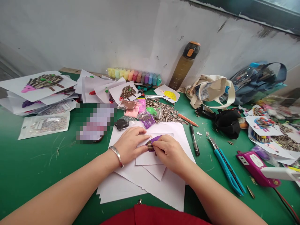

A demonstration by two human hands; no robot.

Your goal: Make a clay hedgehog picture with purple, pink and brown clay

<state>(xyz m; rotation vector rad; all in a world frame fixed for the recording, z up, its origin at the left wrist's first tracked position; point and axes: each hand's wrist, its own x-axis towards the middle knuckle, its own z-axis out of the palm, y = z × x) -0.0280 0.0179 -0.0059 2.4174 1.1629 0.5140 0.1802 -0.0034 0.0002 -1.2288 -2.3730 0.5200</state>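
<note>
A purple clay shape (156, 139) with several striped sunflower seeds (149, 145) on its left part lies on a small white card (146, 160). My left hand (130, 144), a silver bracelet at its wrist, rests on the card with fingers stretched out and apart. Its fingertips are beside the seeds. From the right, my right hand (172, 153) bends over the clay, thumb and fingers pinched together at its surface. Whatever is between those fingertips is hidden. Beneath the card are larger white sheets (172, 190). Beyond them lies a heap of loose sunflower seeds (165, 111).
Bags of coloured clay (133, 109) lie behind the sheets. To the right are a pen (194, 140), a blue utility knife (226, 167) with its blade showing and a magenta device (256, 167). A bottle (184, 67) stands by the wall; finished hedgehog cards (44, 82) are stacked left.
</note>
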